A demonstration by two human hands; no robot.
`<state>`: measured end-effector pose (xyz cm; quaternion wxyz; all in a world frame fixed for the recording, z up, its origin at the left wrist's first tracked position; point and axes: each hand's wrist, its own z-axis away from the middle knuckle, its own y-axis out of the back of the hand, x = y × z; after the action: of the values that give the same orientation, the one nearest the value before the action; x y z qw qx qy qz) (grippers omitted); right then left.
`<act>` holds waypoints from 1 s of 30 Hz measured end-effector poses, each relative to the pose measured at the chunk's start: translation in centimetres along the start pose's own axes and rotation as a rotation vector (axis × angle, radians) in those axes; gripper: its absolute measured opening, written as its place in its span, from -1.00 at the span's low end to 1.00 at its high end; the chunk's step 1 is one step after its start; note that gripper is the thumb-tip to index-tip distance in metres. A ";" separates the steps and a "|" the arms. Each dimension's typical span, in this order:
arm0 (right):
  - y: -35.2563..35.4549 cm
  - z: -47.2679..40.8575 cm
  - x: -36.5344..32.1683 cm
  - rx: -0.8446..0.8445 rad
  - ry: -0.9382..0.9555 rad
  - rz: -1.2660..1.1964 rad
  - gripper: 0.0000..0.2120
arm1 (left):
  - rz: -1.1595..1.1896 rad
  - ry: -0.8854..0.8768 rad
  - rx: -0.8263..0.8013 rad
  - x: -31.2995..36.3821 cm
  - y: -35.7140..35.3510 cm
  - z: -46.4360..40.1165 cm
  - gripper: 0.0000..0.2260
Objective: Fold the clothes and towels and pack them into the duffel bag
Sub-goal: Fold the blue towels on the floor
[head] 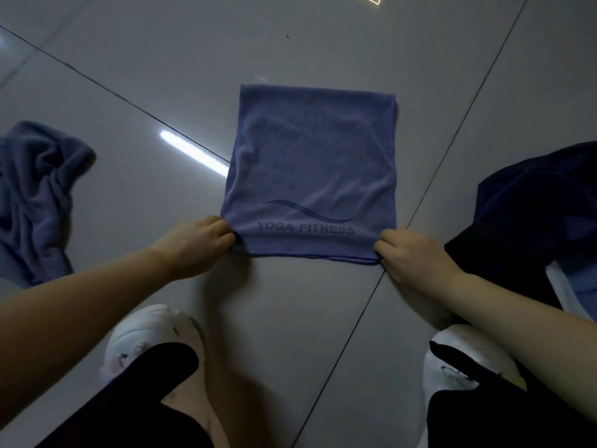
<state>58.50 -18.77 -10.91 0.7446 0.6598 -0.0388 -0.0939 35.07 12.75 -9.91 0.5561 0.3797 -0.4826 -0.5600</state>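
Far left, on the grey tiled floor point(155, 72): a crumpled blue-grey towel point(35, 195), bunched and creased, unfolded.

Left hand point(197, 245): fingers curled, pinching the near left corner of the folded towel point(313, 163).

Centre: the folded towel lies flat on the floor, blue-purple, roughly square, layers doubled with edges stacked along the near hem. A darker wave line and the words "YOGA FITNESS" run across its near part. Surface mostly smooth, faint wrinkles. A bright strip of reflected light touches its left edge.

Right hand point(410, 253): fingers curled, gripping the near right corner of the same towel.

Far right: a heap of dark navy clothing point(533, 202) on the floor, with a patch of white and pale blue fabric point(568, 292) showing at its near edge.

Bottom: white shoes point(145, 331), black trouser legs.
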 end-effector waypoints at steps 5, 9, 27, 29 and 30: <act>0.4 -0.9 -0.3 -0.048 0.045 0.004 -0.92 | -0.137 -0.086 -0.039 0.6 0.6 -1.2 -0.73; 2.1 -1.4 -0.3 -0.223 -0.506 -0.397 -0.96 | -0.065 0.014 -0.068 0.5 0.8 -1.0 -0.76; 4.3 -3.8 2.5 -0.193 -0.955 -1.098 -0.88 | 1.538 0.965 0.174 -0.3 4.7 -3.6 -0.85; 4.2 -3.9 2.6 -0.196 -0.932 -1.082 -0.88 | 1.436 0.903 0.173 0.0 4.4 -3.9 -0.83; 4.2 -4.0 2.7 -0.192 -0.930 -1.086 -0.89 | 1.348 0.878 0.145 0.2 4.2 -4.1 -0.80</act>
<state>62.22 -14.95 -7.43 0.5539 0.4095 -0.0098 -0.7248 40.07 12.45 -6.83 0.8871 0.2274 -0.3805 0.1290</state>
